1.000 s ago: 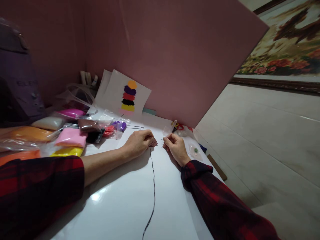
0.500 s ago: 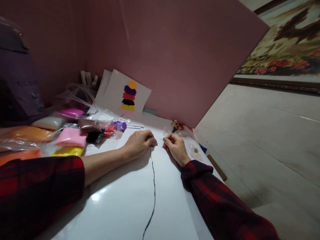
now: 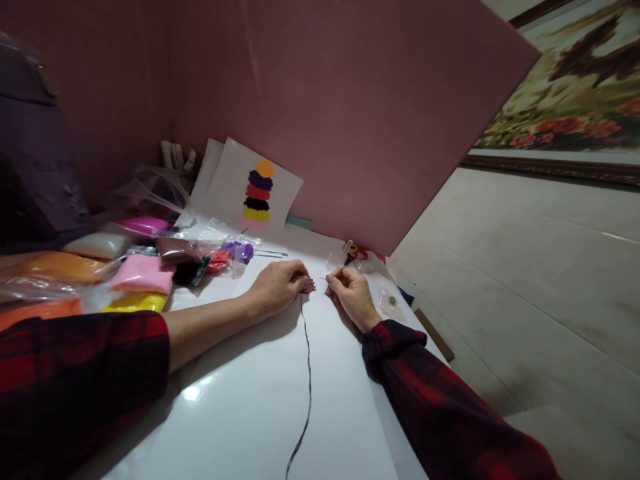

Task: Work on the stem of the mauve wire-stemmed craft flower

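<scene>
My left hand (image 3: 281, 285) is closed, its thumb and fingers pinching a small brownish-pink piece with a ragged, textured edge (image 3: 309, 286). A dark, thin, wavy strand (image 3: 309, 373) runs from beneath that hand down the white sheet toward me. Just to the right, my right hand (image 3: 351, 293) is pinched around a thin needle-like tool (image 3: 323, 279), whose tip points left toward the textured piece. A small gap separates the tip from the piece. The tool's other end is hidden in my fingers.
Bags of coloured clay, including a pink one (image 3: 143, 274) and a yellow one (image 3: 135, 303), lie at the left. A printed card (image 3: 280, 193) leans on the pink wall. Red-handled scissors (image 3: 357, 253) lie behind my right hand, and a small clear bag (image 3: 391, 305) beside it.
</scene>
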Motion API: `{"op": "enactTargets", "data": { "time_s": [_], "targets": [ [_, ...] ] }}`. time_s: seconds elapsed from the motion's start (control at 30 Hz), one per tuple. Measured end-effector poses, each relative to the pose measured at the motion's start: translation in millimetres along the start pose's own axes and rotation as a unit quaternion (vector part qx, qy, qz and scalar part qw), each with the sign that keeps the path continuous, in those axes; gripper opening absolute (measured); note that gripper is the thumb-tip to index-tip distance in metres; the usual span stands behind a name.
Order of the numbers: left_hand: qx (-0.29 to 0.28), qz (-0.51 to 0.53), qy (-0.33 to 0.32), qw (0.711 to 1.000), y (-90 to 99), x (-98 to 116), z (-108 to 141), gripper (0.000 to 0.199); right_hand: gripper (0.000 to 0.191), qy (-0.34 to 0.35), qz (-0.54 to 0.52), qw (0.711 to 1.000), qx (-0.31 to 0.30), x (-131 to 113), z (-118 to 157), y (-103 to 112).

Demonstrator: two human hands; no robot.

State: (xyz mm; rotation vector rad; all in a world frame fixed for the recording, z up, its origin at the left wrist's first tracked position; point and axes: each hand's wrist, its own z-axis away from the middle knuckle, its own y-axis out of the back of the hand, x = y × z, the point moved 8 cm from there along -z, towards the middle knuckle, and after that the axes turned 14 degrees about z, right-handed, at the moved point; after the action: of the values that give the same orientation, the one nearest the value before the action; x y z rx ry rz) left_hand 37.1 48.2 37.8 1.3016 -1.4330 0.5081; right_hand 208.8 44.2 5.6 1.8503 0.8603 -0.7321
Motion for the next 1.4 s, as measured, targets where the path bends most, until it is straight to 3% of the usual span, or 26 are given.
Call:
{"op": "enactTargets", "data": {
  "time_s": [0.87, 1.4],
  "targets": [
    [-0.023, -0.063, -0.014, 0.998, -5.1, -1, 0, 0.017, 0.03, -0.001, 0.022, 1.0, 0.001, 1, -1, 1],
    [-0.072, -0.193, -0.067, 0.976, -19.2, 2, 7, 0.028, 0.023, 0.013, 0.036, 0.999, -0.008, -6, 1, 2]
  ]
}}
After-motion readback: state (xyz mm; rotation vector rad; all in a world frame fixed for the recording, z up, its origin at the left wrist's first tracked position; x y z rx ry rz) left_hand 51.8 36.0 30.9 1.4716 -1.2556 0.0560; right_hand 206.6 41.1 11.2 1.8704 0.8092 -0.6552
